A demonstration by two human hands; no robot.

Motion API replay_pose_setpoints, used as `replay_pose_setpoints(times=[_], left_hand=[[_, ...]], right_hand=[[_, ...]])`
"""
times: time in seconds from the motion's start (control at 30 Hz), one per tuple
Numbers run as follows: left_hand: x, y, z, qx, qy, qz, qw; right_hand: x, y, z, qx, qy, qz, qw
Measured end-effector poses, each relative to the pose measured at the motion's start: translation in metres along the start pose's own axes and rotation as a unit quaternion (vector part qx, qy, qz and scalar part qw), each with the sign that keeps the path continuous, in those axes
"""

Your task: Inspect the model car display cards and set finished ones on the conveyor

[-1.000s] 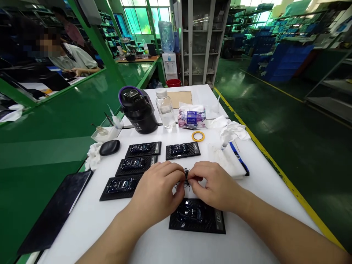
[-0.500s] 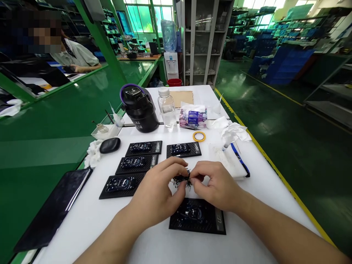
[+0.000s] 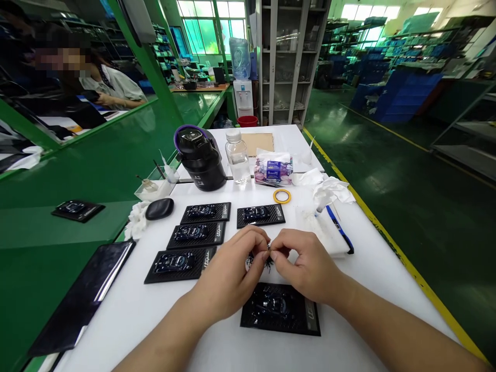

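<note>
My left hand point(image 3: 228, 274) is closed, thumb and fingers pinched on a small bristly black bundle point(image 3: 268, 262) with thin strands sticking out. Facing it, my right hand point(image 3: 306, 263) pinches at the bundle's right side, the fingertips of both hands nearly touching. What exactly the right fingertips hold is too small to make out. Just below the hands lies a black plate with a dark model car point(image 3: 277, 305) on it. Further plates with dark cars lie beyond, among them a near left one point(image 3: 176, 262) and one behind the hands point(image 3: 256, 213).
A black jug point(image 3: 203, 160), a clear bottle point(image 3: 238, 159), a tissue pack point(image 3: 273, 169) and yellow tape point(image 3: 282, 191) stand or lie behind. A white pad point(image 3: 329, 237) with a blue tool is at right. A black mouse point(image 3: 159, 208) lies left. A person point(image 3: 112, 85) sits at far left.
The view has shifted slightly, bringing another car plate at the far left into sight. My left fingers have closed in nearer to my right fingertips, covering more of the bundle.
</note>
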State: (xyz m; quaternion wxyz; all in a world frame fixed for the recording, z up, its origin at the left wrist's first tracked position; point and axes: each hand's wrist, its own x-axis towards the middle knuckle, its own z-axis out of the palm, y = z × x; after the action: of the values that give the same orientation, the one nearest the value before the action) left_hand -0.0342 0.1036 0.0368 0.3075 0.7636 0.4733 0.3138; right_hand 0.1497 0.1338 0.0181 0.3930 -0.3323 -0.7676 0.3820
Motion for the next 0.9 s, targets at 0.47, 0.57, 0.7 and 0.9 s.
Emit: replay_pose_setpoints(times=[0.47, 0.57, 0.7, 0.9], left_hand=[[-0.006, 0.008, 0.005, -0.108, -0.068, -0.078, 0.989], [-0.006, 0.008, 0.007, -0.138, -0.063, -0.092, 0.984], [-0.004, 0.004, 0.011, -0.144, -0.024, -0.109, 0.983], [0.000, 0.003, 0.009, 0.064, 0.143, 0.056, 0.986]], right_hand=[[-0.005, -0.008, 0.004, -0.044, 0.029, -0.102, 0.993], [-0.006, -0.013, 0.003, 0.016, 0.013, -0.020, 1.000], [-0.001, -0.008, -0.002, 0.158, -0.028, 0.143, 0.976], [0.009, 0.006, -0.004, 0.342, -0.059, 0.248, 0.904]])
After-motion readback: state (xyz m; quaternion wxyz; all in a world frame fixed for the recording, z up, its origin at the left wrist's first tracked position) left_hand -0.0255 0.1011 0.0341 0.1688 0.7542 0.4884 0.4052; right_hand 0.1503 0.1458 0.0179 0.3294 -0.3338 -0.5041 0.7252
